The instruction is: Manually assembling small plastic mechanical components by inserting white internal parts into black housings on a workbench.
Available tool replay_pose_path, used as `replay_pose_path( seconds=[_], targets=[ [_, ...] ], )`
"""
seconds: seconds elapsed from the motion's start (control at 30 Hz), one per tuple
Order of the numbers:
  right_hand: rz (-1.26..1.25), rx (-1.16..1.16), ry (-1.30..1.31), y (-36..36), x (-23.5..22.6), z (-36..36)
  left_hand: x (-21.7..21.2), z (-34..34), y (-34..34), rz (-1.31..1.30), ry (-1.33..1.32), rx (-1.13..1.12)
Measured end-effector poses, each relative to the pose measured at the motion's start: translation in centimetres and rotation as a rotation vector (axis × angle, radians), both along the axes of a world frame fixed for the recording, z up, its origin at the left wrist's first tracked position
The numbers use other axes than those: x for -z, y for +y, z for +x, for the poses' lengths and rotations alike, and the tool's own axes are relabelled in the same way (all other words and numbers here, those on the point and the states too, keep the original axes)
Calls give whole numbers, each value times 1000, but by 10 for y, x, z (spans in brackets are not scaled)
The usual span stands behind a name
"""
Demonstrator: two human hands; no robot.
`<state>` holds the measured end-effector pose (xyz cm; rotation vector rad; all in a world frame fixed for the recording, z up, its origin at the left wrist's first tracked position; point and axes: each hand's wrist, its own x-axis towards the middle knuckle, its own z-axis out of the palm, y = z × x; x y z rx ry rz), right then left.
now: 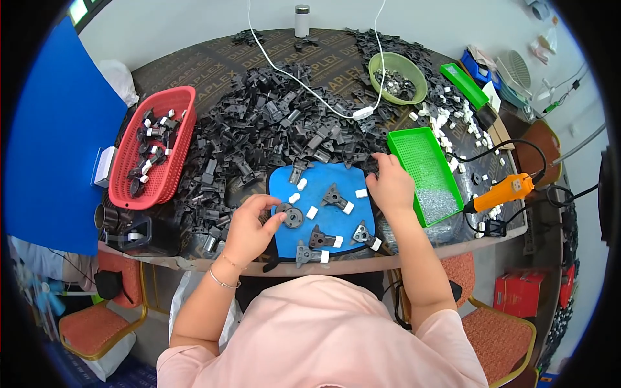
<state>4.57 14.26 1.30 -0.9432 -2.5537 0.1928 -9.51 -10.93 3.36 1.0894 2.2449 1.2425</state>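
My left hand [249, 226] has its thumb and forefinger closed at the left edge of a round black plastic disc [294, 218] on the blue mat [336, 178]. My right hand [392, 185] is at the mat's right edge, thumb and forefinger apart, reaching to the border of the pile of black plastic parts [272, 107]. Whether its fingertips touch a part is not clear. Several three-armed black parts lie on the mat, among them one part [333, 196] with a white block [348, 207] on one arm. Loose white blocks lie near the disc.
A red basket [184, 139] with black and white parts stands left. Right are a green tray [394, 145], an orange electric screwdriver [501, 194] with a black cable, and scattered white pieces [443, 119]. A green bowl [414, 97] of small metal pieces and a white cord [304, 84] lie beyond.
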Motion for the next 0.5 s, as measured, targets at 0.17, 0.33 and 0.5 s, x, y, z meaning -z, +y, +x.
replay_pose_path(
  seconds=[0.17,0.33,0.5],
  targets=[
    [-82,-544,178,-71,-26,-4,-2,12,8,263,-815,26],
    [-363,-726,279,-105,-33,7,13,11,-4,300,-1062,100],
    [-223,-235,121,-47,-28,51,4,2,-21,302,-1010,7]
  ],
)
